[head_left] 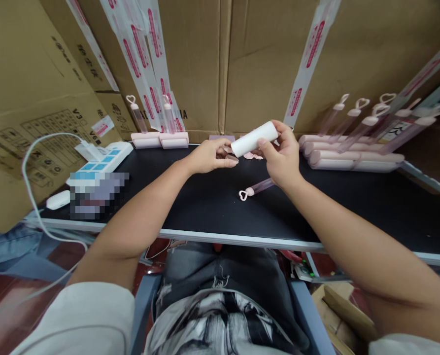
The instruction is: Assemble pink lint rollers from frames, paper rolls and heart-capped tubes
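My right hand (pixel 284 158) grips a smooth white cylinder (pixel 254 139) near its right end, tilting it above the black tabletop (pixel 205 207). At the cylinder's lower left end is my left hand (pixel 210 157), thumb and fingers apart; whether a fingertip touches the cylinder I cannot tell. Below my right hand lies a clear pinkish tube (pixel 262 186) with a pink heart-shaped loop (pixel 243 195) on its cap; its far end is hidden by that hand. Small pink round pieces (pixel 253 156) rest behind the cylinder, partly covered.
On the right, several pink cylinders (pixel 338 157) lie stacked, with heart-topped tubes (pixel 360 133) standing behind. Two similar tubes (pixel 138 118) and pink cylinders (pixel 146 140) sit back left. A power strip (pixel 105 160) with a white cable lies left. Cardboard (pixel 264 59) walls the back.
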A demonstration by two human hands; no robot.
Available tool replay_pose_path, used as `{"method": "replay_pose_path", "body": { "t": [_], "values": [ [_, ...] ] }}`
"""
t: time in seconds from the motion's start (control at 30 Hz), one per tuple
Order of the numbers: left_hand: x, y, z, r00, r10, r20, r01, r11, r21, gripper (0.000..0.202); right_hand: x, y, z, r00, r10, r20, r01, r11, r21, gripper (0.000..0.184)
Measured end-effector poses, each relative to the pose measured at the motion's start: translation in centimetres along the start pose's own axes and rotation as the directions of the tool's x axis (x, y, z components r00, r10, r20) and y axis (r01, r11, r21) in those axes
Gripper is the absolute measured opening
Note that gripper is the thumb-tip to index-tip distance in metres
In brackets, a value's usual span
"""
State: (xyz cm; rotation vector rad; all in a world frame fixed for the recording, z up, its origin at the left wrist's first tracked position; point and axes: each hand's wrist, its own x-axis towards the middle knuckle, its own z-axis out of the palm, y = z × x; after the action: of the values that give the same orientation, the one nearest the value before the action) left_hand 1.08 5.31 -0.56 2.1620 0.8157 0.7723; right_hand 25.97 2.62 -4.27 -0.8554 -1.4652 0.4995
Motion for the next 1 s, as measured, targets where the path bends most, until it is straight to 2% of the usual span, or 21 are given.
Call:
{"method": "replay_pose_path", "body": {
  "t": [0.1,0.27,0.7,0.87,1.0],
  "values": [
    [-0.11,-0.13,0.00,1.000,-0.003,-0.001,0.003,1.000,-0.029,0.073,0.10,0.24,-0.12,1.000,0.009,0.002,-0.009,1.000,0.010,0.088],
    [-0.12,-0.05,-0.06,1.000,0.014,0.002,-0.014,1.000,-0.021,0.073,0.05,0.47,-0.23,0.996,-0.025,0.084,0.029,0.998,-0.058,0.088],
    [0.05,-0.27,-0.28,1.000,0.026,0.012,-0.026,0.999,-0.028,0.087,-0.20,-0.38,-0.10,0.996,0.037,0.078,-0.040,0.998,0.040,0.083],
    [0.02,0.26,-0.28,0.997,0.032,0.067,-0.036,0.998,0.053,0.083,-0.26,-0.47,0.02,0.996,0.043,0.083,-0.047,0.998,0.051,0.079],
    [0.07,0.16,-0.23,0.996,0.069,0.048,-0.073,0.994,0.087,0.082,-0.25,-0.26,0.05,0.996,0.045,0.078,-0.050,0.997,0.064,0.075]
  ]
}}
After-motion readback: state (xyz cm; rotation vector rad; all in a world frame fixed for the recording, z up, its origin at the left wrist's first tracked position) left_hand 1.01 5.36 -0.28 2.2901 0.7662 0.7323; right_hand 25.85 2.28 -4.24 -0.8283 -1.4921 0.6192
